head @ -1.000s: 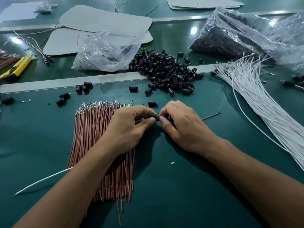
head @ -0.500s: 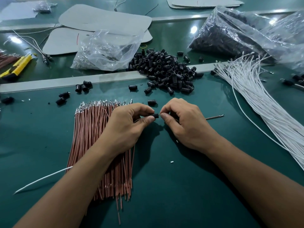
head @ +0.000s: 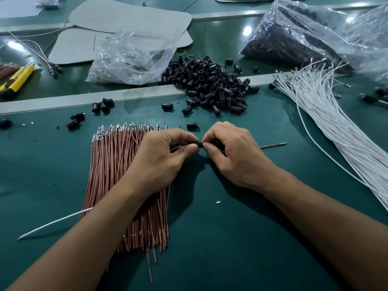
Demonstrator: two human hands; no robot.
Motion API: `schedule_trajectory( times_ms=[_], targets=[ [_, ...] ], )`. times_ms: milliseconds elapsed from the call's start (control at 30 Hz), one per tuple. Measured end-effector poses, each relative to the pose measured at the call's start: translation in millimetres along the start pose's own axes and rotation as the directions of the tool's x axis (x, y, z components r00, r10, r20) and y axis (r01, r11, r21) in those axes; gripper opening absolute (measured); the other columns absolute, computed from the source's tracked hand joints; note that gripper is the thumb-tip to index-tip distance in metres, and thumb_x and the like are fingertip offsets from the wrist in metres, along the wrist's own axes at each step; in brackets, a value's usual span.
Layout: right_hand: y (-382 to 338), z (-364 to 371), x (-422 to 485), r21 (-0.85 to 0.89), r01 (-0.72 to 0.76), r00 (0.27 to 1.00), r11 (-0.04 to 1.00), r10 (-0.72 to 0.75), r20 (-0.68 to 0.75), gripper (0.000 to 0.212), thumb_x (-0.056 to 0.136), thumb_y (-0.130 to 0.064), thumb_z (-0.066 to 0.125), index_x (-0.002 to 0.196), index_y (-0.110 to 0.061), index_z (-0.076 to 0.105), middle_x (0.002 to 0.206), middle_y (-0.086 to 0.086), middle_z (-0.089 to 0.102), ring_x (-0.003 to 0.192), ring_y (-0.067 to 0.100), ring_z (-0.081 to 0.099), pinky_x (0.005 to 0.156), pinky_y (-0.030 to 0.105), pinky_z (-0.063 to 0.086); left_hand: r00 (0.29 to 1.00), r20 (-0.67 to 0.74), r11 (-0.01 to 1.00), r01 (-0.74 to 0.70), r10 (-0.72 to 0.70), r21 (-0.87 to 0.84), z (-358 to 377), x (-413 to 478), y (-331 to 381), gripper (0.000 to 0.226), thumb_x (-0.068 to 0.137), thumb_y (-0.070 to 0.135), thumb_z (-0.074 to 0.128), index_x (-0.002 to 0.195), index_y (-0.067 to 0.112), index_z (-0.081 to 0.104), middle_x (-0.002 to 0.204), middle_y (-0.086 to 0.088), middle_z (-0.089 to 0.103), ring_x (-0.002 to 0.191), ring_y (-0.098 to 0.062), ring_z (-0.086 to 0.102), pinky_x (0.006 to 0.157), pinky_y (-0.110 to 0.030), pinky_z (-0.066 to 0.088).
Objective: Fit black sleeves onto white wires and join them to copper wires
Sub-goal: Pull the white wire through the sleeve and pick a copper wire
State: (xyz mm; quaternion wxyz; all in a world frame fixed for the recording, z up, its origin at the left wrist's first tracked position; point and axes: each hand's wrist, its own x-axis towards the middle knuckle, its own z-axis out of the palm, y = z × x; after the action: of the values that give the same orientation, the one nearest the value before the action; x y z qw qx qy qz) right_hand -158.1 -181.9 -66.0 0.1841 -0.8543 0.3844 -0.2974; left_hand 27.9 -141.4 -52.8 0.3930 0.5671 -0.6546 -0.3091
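My left hand [head: 159, 158] and my right hand [head: 235, 158] meet fingertip to fingertip over the green mat. Between them sits one black sleeve [head: 200, 144], pinched by my left thumb and forefinger and touched by my right thumb. My right hand grips a copper wire [head: 273, 145] whose tip sticks out to the right. A white wire [head: 52, 222] trails from under my left forearm to the lower left. The copper wire bundle [head: 111, 164] lies under my left hand. The joint itself is hidden by my fingers.
A pile of black sleeves [head: 210, 82] lies behind my hands, with one loose sleeve [head: 192, 125] close by. A white wire bundle [head: 336, 127] fans along the right. Clear plastic bags [head: 130, 57] [head: 304, 32] sit at the back. A yellow cutter [head: 16, 77] is far left.
Both hands stayed pinched together and shifted slightly away from me. The copper wire's tip moved a little further right.
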Motion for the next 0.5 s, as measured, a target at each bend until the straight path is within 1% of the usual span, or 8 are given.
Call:
schedule_trajectory(
  times_ms=[233,367,433,500],
  targets=[
    [-1,2,1,-0.021,-0.015,1.000,1.000,0.015,-0.016,0.003,0.089,-0.008,0.065,0.087,-0.008,0.064,0.084,-0.001,0.058,0.079,0.015,0.047,0.072,0.024,0.035,1.000,0.009,1.000,-0.028,0.028,0.012,2,0,-1,0.016,0.086,0.008,0.075,0.099,0.015,0.077,0.090,0.011,0.075,0.083,0.000,0.071,0.077,-0.015,0.055],
    [-1,-1,-1,0.038,-0.048,0.998,0.998,0.050,-0.038,0.001,0.090,-0.009,0.070,0.089,-0.009,0.069,0.084,-0.002,0.064,0.079,0.014,0.053,0.074,0.028,0.042,1.000,-0.014,1.000,-0.018,0.018,-0.003,2,-4,0,0.019,0.083,0.010,0.077,0.101,0.012,0.076,0.092,0.008,0.075,0.085,-0.001,0.071,0.080,-0.019,0.057],
    [-1,-5,-1,0.059,-0.067,0.997,0.996,0.069,-0.038,0.003,0.092,-0.013,0.069,0.094,-0.012,0.070,0.089,-0.003,0.066,0.083,0.013,0.056,0.078,0.029,0.045,0.999,-0.044,0.998,0.000,-0.003,-0.055,0,-4,0,0.022,0.080,0.011,0.079,0.102,0.010,0.074,0.092,0.004,0.075,0.086,-0.004,0.072,0.081,-0.021,0.058],
    [0,-8,0,0.053,-0.066,0.997,0.996,0.067,-0.030,0.003,0.092,-0.016,0.070,0.095,-0.014,0.071,0.090,-0.004,0.067,0.085,0.014,0.058,0.081,0.031,0.046,0.998,-0.052,0.996,0.014,-0.019,-0.093,-2,-2,0,0.021,0.080,0.010,0.079,0.099,0.011,0.072,0.091,0.003,0.074,0.086,-0.005,0.072,0.080,-0.020,0.058]
  ],
)
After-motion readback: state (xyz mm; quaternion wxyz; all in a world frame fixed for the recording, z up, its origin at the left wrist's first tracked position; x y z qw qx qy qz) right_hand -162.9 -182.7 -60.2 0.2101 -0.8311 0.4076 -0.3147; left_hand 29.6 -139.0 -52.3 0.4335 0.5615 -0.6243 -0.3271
